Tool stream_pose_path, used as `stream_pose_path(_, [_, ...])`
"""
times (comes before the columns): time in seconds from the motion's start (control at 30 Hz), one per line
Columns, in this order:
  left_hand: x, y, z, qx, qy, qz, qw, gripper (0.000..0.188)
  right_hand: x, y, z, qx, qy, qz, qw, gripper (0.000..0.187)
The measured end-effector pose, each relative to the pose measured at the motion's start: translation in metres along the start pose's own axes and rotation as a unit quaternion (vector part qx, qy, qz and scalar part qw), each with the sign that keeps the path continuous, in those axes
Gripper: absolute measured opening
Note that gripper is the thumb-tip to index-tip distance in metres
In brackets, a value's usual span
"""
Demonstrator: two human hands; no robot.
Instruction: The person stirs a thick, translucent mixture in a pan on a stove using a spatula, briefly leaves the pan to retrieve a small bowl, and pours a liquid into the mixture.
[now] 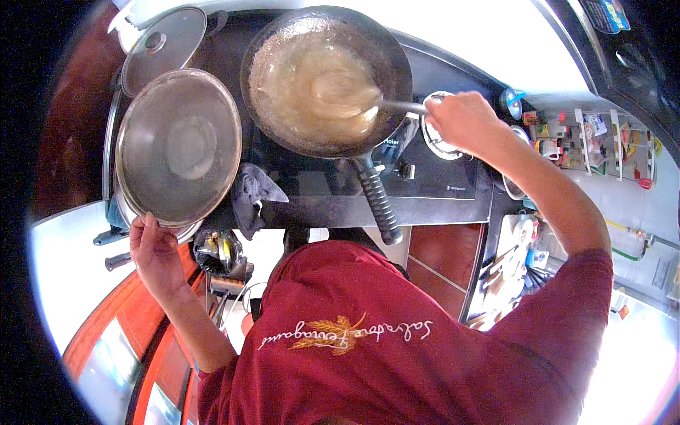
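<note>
At the lower left, my left hand [154, 249] pinches the near rim of a wide, round, shallow metal pan or lid [152, 134]; I cannot tell which. My right hand [460, 120] is closed round the handle of a long metal cooking utensil [402, 106]. It reaches left into a dark wok [393, 64] on the stove. The utensil's head is smeared by motion in cloudy, light brown liquid [304, 78], so its shape cannot be made out. The wok's ribbed black handle [377, 198] points towards me, and neither hand touches it.
A glass lid with a knob [154, 41] stands behind the round metal piece. A dark cloth [253, 195] hangs at the front edge of the black stovetop [312, 183]. A white-rimmed round thing [438, 142] sits below my right wrist. Shelves with jars [549, 142] are at right.
</note>
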State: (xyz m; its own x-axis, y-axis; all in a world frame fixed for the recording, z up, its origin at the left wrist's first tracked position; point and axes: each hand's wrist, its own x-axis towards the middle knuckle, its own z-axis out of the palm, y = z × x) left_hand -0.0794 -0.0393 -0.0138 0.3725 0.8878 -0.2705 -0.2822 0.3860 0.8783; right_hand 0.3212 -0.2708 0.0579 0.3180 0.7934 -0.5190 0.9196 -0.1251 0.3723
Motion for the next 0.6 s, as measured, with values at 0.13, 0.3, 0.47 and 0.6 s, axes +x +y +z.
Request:
stream_pose_path(0.13, [0.005, -0.003, 0.006, 0.0, -0.011, -0.012, 1.0, 0.005, 0.049, -0.025, -0.001, 0.032, 0.098, 0.039, 0.994, 0.028])
stream_pose_path(0.3, [0.004, -0.005, 0.002, 0.02, -0.008, 0.001, 1.0, 0.006, 0.027, -0.026, -0.038, 0.083, 0.003, -0.011, 0.996, 0.034])
stream_pose_path(0.47, [0.0, 0.0, 0.01, 0.012, 0.025, 0.017, 0.999, 0.006, -0.029, 0.018, -0.065, 0.188, -0.063, 0.038, 0.979, 0.026])
stream_pose_path(0.6, [0.001, -0.001, 0.004, -0.012, 0.026, 0.019, 0.999, 0.006, -0.032, 0.003, -0.058, 0.186, -0.111, 0.009, 0.976, 0.026])
